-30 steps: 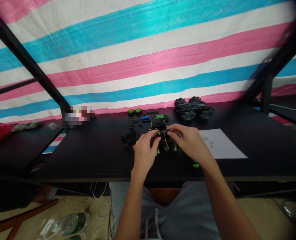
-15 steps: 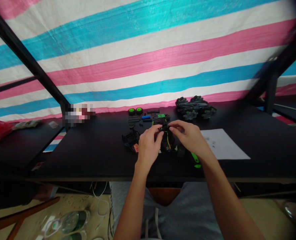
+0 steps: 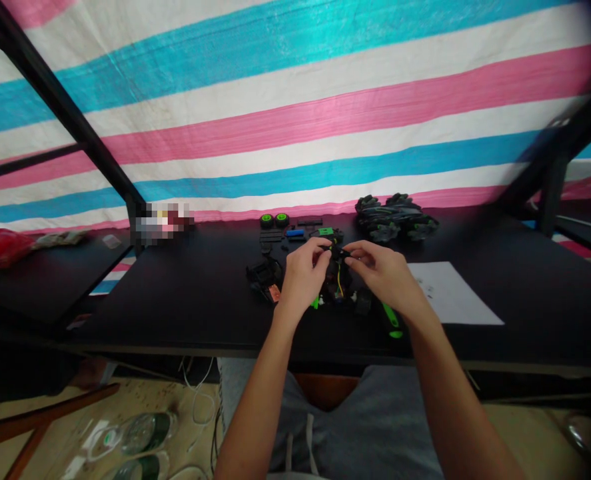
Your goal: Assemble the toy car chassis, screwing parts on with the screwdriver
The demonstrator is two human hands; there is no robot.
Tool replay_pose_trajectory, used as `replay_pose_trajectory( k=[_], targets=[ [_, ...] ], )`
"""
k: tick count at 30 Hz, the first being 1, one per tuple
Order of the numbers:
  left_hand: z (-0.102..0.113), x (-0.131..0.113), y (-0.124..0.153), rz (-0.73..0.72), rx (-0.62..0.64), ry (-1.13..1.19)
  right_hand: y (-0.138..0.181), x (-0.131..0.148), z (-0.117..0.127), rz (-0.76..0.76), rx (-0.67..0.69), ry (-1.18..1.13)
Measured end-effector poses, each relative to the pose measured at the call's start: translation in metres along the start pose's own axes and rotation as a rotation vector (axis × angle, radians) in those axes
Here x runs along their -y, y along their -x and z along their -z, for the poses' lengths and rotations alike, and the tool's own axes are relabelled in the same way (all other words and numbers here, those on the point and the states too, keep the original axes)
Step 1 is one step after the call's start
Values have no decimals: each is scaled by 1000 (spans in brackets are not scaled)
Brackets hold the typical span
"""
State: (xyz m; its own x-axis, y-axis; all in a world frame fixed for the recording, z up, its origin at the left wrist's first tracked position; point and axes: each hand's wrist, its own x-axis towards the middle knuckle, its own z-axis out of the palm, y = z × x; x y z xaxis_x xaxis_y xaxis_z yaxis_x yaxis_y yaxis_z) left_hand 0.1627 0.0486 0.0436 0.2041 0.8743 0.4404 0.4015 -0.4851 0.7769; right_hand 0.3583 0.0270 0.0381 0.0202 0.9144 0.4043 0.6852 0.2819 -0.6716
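Observation:
My left hand (image 3: 302, 275) and my right hand (image 3: 381, 275) meet over the middle of the black table (image 3: 200, 300). Together they pinch a small black toy-car assembly (image 3: 336, 277) with yellow and blue wires hanging from it. The fingertips of both hands close on its top, lifted slightly above the table. What lies under the palms is hidden. A black chassis piece (image 3: 264, 275) with an orange tag lies just left of my left hand. A green-handled screwdriver (image 3: 390, 321) lies by my right wrist.
Two green-hubbed wheels (image 3: 274, 219), a blue part (image 3: 295, 233) and small black pieces sit behind my hands. A finished black-and-green toy car (image 3: 394, 218) stands at the back right. A white sheet (image 3: 450, 297) lies on the right. Bottles (image 3: 135, 440) lie on the floor.
Both hands have lifted the assembly slightly and moved it a little farther from me; the camera has tipped, so everything sits a bit to the right.

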Motion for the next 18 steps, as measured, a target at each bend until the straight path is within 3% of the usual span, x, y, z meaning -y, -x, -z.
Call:
replay_pose_trajectory(
  k=[7, 13, 15, 18],
  targets=[
    [6, -4, -2, 29, 9, -32, -2, -6, -9, 26, -14, 85],
    [16, -16, 18, -15, -322, -99, 0, -5, -10, 69, -58, 151],
    [19, -18, 29, -32, -314, -87, 6, -1, -6, 81, -86, 169],
    [21, -17, 49, -42, -167, -55, 23, 8, 4, 95, -149, 181]
  ],
)
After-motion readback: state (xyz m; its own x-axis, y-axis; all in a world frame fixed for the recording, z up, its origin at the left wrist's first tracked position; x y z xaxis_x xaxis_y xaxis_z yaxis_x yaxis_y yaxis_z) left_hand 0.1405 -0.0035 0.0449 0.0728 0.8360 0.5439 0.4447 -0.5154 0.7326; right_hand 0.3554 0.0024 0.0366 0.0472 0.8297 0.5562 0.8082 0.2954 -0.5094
